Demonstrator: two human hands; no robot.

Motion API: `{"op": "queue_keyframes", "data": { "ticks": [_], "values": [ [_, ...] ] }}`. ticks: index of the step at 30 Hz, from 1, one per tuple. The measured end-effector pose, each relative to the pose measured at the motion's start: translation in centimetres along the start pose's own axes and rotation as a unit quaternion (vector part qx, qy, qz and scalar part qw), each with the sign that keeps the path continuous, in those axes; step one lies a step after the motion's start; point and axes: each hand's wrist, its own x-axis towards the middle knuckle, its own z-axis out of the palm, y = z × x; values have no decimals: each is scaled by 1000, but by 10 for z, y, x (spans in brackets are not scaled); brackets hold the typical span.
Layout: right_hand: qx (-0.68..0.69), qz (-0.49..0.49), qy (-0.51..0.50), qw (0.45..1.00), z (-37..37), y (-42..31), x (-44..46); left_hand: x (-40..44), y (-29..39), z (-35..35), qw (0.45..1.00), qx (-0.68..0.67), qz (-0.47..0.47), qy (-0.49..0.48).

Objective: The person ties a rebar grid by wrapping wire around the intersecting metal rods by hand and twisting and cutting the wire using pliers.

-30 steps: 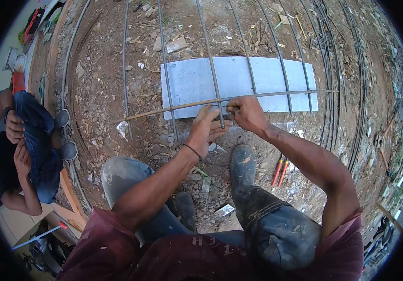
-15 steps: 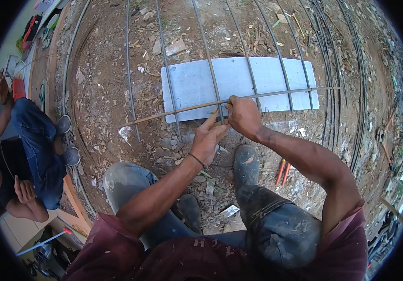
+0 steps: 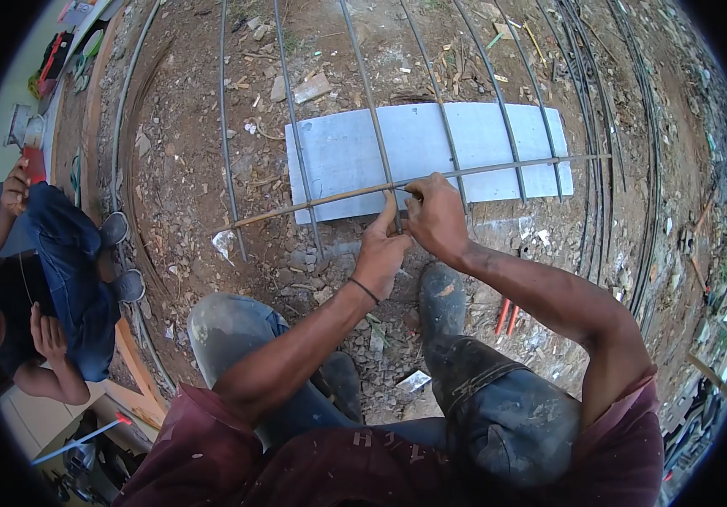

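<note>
A long thin steel rod (image 3: 329,198) lies crosswise over several parallel steel rods on the ground. My left hand (image 3: 380,258) is closed around the lower end of a middle lengthwise rod (image 3: 376,127), just below the crossing, one finger reaching up to the joint. Close on its right, my right hand (image 3: 438,218) is bent at the same crossing with its fingers pinched together. Whatever lies between those fingertips is too small or hidden to make out. Beneath the rods is a pale flat sheet (image 3: 338,160).
Red-handled pliers (image 3: 507,316) lie by my right boot (image 3: 443,296). More long rods (image 3: 587,110) run along the right side. At left a co-worker (image 3: 68,279) sits beside timber boards (image 3: 137,363), holding a thin wire. Rubble covers the soil.
My right hand has turned and dropped slightly at the crossing, its fingers now nearer my left. The rods shift slightly left in view. The co-worker's raised hand has come down to a red object.
</note>
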Motion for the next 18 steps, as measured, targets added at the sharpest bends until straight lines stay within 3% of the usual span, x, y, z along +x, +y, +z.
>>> {"op": "queue_keyframes", "data": {
  "ticks": [2, 5, 8, 10, 14, 16, 18],
  "values": [
    [-37, -33, 8, 999, -13, -14, 5, 3, 0, -1, 1000, -18, 16, 15],
    [16, 24, -57, 998, -27, -29, 11, 5, -7, -3, 999, 28, 13, 7],
    [-20, -29, -49, 998, -18, -26, 25, 4, -5, -1, 999, 36, 16, 14],
    [-42, -62, -103, 992, -14, -28, 32, 4, -4, -1, 1000, 16, 12, 10],
    [-50, -94, -68, 992, -14, -29, 25, 5, 1, -4, 999, -51, -3, 16],
    [-47, -92, -58, 993, -17, -27, 20, 4, 3, -7, 989, -102, -51, 99],
    [-36, -102, -51, 993, -18, -28, 20, 6, 10, -17, 992, -100, -56, 51]
  ]
}}
